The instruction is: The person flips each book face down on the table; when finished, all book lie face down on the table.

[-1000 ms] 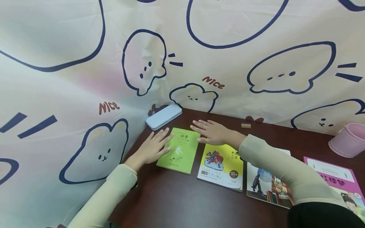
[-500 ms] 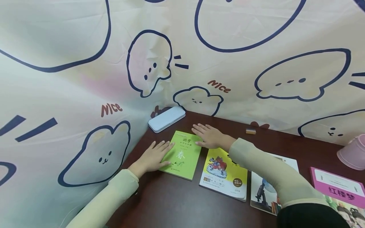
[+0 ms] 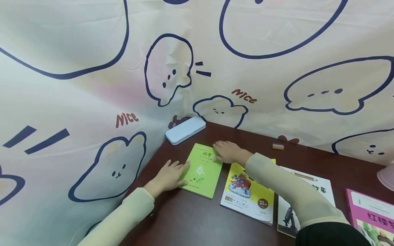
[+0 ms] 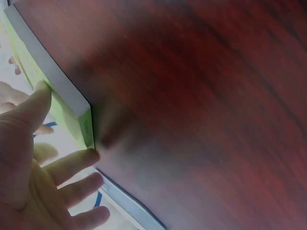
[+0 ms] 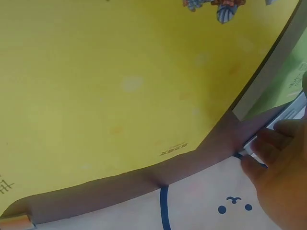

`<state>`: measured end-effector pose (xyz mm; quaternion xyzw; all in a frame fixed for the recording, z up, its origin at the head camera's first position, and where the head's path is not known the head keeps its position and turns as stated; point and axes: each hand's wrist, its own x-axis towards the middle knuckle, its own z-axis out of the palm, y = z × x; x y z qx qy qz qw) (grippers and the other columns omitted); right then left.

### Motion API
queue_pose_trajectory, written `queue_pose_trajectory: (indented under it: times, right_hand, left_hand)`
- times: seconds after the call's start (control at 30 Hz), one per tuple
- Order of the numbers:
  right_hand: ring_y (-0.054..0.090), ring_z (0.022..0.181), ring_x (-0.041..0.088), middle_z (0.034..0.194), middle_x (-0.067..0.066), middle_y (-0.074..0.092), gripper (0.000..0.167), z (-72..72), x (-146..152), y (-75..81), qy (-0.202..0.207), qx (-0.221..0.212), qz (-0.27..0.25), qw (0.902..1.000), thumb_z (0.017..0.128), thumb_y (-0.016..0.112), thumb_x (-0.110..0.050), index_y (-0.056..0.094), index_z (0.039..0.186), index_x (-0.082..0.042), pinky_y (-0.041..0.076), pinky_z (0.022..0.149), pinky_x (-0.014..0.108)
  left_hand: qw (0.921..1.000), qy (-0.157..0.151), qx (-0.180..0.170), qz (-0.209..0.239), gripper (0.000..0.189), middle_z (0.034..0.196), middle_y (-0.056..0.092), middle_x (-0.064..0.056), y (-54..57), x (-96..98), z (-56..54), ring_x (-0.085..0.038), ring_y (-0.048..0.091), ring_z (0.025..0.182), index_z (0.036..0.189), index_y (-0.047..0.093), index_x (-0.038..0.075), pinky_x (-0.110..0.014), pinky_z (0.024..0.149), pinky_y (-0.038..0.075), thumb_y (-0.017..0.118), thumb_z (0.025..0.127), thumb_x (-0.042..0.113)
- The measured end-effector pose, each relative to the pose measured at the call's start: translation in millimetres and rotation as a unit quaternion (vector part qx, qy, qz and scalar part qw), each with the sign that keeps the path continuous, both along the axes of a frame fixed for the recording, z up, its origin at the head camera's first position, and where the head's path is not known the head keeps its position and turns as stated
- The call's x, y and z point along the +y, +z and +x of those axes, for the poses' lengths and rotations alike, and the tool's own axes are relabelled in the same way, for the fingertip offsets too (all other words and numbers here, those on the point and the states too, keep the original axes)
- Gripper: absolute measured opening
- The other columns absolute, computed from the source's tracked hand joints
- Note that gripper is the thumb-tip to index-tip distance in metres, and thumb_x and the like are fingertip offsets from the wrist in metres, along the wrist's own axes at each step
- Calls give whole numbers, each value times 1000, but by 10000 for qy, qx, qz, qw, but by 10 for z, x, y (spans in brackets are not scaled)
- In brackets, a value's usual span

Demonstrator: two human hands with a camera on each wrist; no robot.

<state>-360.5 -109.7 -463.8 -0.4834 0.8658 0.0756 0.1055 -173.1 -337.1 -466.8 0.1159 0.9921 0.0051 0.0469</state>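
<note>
A green book (image 3: 201, 172) with a white character on its cover lies flat on the dark wooden table, between my two hands. My left hand (image 3: 167, 176) is at its left side, fingers spread and relaxed. In the left wrist view, the thumb of that left hand (image 4: 36, 177) overlaps the edge of the green book (image 4: 72, 120), and a fingertip sits right by its corner. My right hand (image 3: 229, 152) reaches over the yellow book (image 3: 240, 171) to the green book's upper right corner, its fingers bent slightly downward. The right wrist view shows this hand (image 5: 280, 167) beside the green book's top end.
A pale blue case (image 3: 185, 130) stands at the back corner against the patterned cloth (image 3: 92, 92). Right of the yellow book lie a white book (image 3: 323, 184) and a pink book (image 3: 369, 208). A small eraser (image 3: 278, 146) is at the back; a pink bucket (image 3: 388, 176) is at the right edge.
The head view has turned slightly, so the table things appear further right. Both hands have lowered to the green book's sides, and the right fingers have bent more.
</note>
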Motion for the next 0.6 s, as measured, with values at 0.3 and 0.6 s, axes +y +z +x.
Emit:
queue_pose_trajectory:
  times: [0.3,0.6]
  right_hand:
    - [45,125,28,140,15,42,74,-57,-80,-52,-464,-635,-29,9969,91,55,-48,32,145,-4,40,101,42]
    - [54,101,24,116,9,58,67,-69,-231,-2,-1612,-813,-273,9832,77,75,-43,53,127,-5,48,83,41]
  left_hand:
    - [9980,553,235,205,67,93,65,-9,-18,125,78,-24,60,82,122,55,-2,-41,72,47,70,80,48]
    - [9673,2303,-433,976,59,63,48,-4,36,230,122,-19,47,56,88,56,3,-35,50,40,80,65,53]
